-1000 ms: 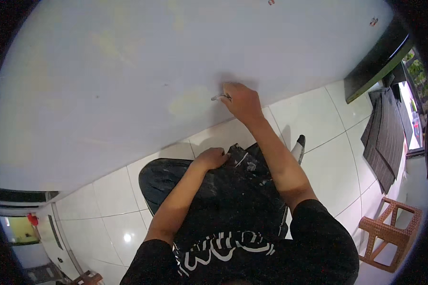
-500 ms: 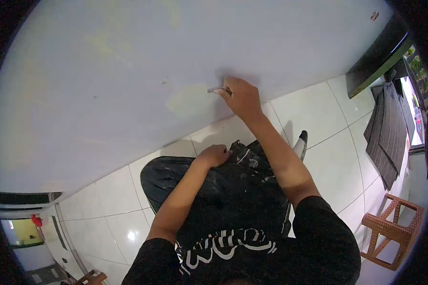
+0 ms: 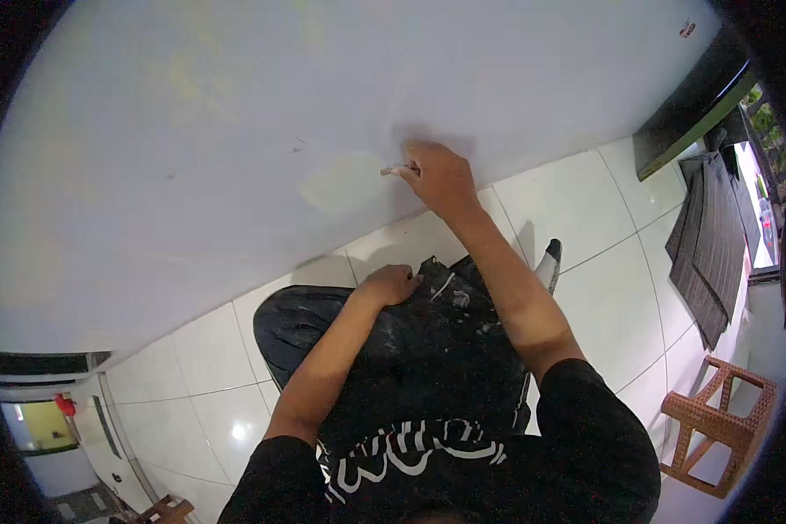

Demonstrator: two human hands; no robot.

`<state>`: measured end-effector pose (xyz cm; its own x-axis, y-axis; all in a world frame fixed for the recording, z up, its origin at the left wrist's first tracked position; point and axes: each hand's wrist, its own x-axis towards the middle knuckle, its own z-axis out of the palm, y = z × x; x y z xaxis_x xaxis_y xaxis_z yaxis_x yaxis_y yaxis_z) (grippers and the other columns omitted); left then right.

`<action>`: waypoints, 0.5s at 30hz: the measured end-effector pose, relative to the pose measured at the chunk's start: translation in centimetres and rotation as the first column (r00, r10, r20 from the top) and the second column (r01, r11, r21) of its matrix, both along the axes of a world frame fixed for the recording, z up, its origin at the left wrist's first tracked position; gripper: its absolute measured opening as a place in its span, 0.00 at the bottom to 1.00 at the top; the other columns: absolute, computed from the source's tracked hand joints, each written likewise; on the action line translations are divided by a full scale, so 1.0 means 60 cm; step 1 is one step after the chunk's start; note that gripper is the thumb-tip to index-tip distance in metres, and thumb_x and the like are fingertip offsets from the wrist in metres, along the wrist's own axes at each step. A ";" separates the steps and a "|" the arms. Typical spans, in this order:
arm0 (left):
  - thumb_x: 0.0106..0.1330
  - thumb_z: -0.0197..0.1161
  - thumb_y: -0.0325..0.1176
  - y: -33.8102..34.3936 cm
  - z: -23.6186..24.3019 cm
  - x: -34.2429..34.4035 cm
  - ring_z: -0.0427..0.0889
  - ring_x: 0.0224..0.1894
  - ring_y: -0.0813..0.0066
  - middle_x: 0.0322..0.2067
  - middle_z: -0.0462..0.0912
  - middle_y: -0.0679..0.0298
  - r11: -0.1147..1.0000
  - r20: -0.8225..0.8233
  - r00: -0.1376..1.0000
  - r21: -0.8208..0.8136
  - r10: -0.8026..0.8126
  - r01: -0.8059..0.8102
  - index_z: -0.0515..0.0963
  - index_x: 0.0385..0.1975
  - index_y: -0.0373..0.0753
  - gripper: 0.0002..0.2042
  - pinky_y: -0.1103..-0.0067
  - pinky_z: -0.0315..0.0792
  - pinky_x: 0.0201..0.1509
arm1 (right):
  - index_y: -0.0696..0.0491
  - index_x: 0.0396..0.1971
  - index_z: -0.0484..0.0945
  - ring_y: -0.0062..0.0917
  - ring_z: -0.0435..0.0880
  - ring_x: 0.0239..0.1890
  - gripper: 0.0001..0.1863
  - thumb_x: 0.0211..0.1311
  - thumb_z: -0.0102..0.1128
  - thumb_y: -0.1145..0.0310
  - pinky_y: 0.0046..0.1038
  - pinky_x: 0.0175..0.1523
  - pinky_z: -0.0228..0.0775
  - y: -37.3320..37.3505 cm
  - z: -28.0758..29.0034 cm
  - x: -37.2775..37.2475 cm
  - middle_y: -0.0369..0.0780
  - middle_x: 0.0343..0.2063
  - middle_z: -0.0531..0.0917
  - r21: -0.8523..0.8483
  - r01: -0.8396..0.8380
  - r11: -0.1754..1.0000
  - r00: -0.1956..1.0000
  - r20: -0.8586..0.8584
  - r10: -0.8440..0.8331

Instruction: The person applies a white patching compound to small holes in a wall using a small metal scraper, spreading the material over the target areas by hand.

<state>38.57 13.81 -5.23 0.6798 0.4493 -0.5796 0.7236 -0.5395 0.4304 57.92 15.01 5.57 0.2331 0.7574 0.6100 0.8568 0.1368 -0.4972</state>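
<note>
Head view, read as a clock face: near one o'clock, we have our right hand closed around a small thin tool, whose visible end points toward nine o'clock at the edge of a pale patch on the wall. Near the centre, our left hand has curled fingers beside dark, white-smeared material; we cannot tell whether they grip it. We see a brown stool at four o'clock and dark sheets at three.
</note>
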 end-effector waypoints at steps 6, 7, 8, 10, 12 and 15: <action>0.74 0.51 0.52 0.001 0.014 0.006 0.80 0.54 0.46 0.48 0.83 0.46 1.000 -0.025 1.000 -0.018 0.009 -0.010 0.80 0.47 0.33 0.24 0.59 0.72 0.59 | 0.54 0.23 0.70 0.36 0.76 0.25 0.21 0.57 0.72 0.56 0.38 0.30 0.67 -0.001 0.007 0.000 0.41 0.19 0.75 -0.060 -0.003 0.998 0.998 -0.067 -0.001; 0.74 0.51 0.52 0.000 0.016 0.004 0.80 0.54 0.46 0.48 0.83 0.46 1.000 -0.028 1.000 -0.016 0.009 -0.009 0.80 0.47 0.33 0.24 0.59 0.72 0.59 | 0.54 0.23 0.71 0.36 0.76 0.25 0.21 0.57 0.72 0.56 0.38 0.30 0.67 0.002 0.002 -0.001 0.41 0.19 0.75 -0.062 0.014 0.998 1.000 0.006 -0.014; 0.74 0.51 0.52 -0.004 0.017 0.002 0.80 0.54 0.46 0.48 0.83 0.46 1.000 -0.016 1.000 -0.024 0.005 -0.005 0.80 0.47 0.34 0.24 0.59 0.72 0.59 | 0.54 0.23 0.71 0.36 0.76 0.25 0.21 0.57 0.72 0.56 0.38 0.30 0.67 0.002 -0.004 -0.001 0.41 0.19 0.75 -0.061 0.015 0.998 1.000 0.003 -0.015; 0.74 0.51 0.52 -0.002 0.008 -0.003 0.80 0.54 0.45 0.48 0.83 0.45 0.999 0.004 1.000 -0.032 0.005 -0.004 0.80 0.47 0.34 0.24 0.59 0.72 0.59 | 0.54 0.23 0.71 0.38 0.78 0.27 0.20 0.56 0.73 0.57 0.38 0.31 0.69 -0.005 0.013 -0.009 0.41 0.19 0.76 0.017 -0.007 1.000 0.991 -0.130 0.009; 0.74 0.50 0.51 0.002 -0.007 -0.009 0.81 0.53 0.45 0.46 0.84 0.44 1.000 0.026 1.000 -0.012 0.016 -0.015 0.80 0.46 0.34 0.24 0.59 0.72 0.59 | 0.54 0.24 0.71 0.38 0.78 0.27 0.20 0.56 0.73 0.57 0.39 0.31 0.69 -0.001 0.012 -0.007 0.41 0.19 0.77 -0.056 0.013 0.998 0.999 -0.032 -0.015; 0.74 0.51 0.52 0.005 -0.010 -0.002 0.81 0.52 0.44 0.45 0.84 0.43 0.999 0.040 0.999 -0.029 0.016 -0.015 0.80 0.45 0.33 0.24 0.58 0.72 0.58 | 0.55 0.26 0.72 0.40 0.79 0.27 0.18 0.57 0.72 0.59 0.39 0.32 0.70 -0.009 -0.002 -0.010 0.42 0.20 0.78 -0.198 0.008 0.980 0.998 0.067 0.006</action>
<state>38.45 14.11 -5.83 0.6958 0.4435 -0.5650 0.7137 -0.5157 0.4741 57.32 14.49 5.46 0.1976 0.8645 0.4622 0.8890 0.0406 -0.4560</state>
